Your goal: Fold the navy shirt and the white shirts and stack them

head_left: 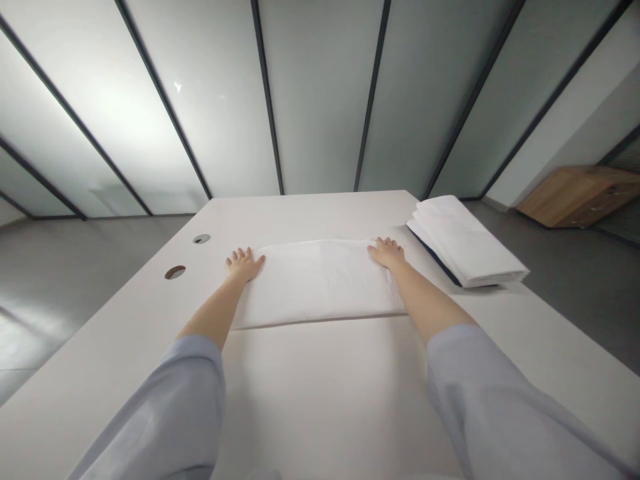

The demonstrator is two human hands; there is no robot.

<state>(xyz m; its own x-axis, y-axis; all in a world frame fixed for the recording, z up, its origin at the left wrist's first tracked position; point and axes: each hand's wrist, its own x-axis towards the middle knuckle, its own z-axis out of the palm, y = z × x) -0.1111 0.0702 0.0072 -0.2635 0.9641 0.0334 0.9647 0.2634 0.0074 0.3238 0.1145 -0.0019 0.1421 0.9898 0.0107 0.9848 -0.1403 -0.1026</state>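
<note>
A white folded cloth [320, 280] lies flat on the white table in front of me, its long sides running left to right. At its far left corner rests my left hand [245, 264], fingers spread and palm down. My right hand [387, 253] lies on the far right corner, also palm down with the fingers stretched out. Neither hand grips the cloth. To the right of my right forearm sits a stack of folded white cloth [467, 240], with a dark layer showing at its underside.
The white table [320, 400] has two round holes on its left, one a cable hole [175, 272] and one with a grey cover [201, 239]. Frosted glass panels [320, 93] stand behind the table. A wooden cabinet [580, 195] is on the floor at the far right.
</note>
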